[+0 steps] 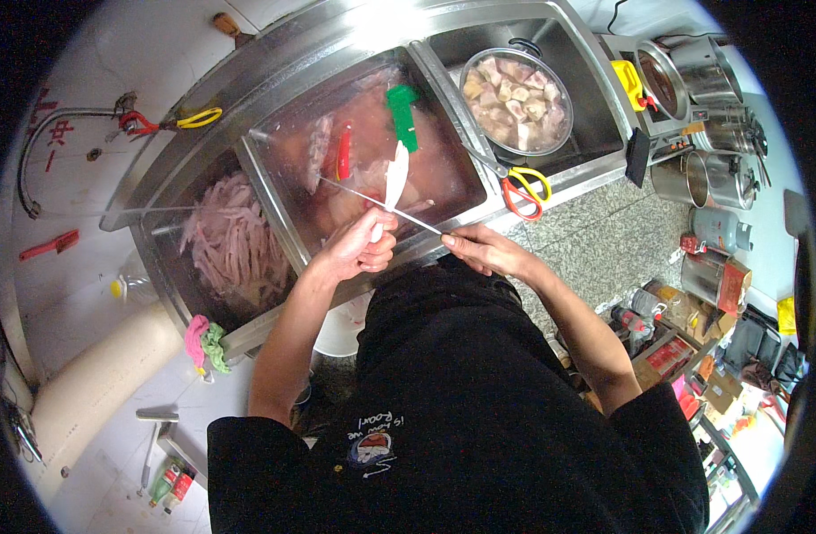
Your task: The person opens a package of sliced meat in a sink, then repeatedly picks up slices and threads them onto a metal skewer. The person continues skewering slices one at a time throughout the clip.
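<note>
Over the front of the middle sink basin, my left hand [363, 245] is closed around a pale, elongated piece of meat [397, 177], its narrow end pointing up. My right hand [481, 249] grips one end of a thin metal rod [418, 221], which crosses the pale piece just above my left fist. Whether the rod passes through it or behind it, I cannot tell. Reddish water in the middle basin [435, 157] holds large pieces of meat, with a green brush-like tool [402, 117] and a red-handled tool [343, 150] among them.
Long pale meat pieces [231, 233] fill the left basin. A round metal pot [517, 100] of meat chunks stands in the right basin. Scissors with red and yellow handles [525, 193] lie over the sink's edge. A tap hose [31, 153] is at left; more pots [705, 177] stand at right.
</note>
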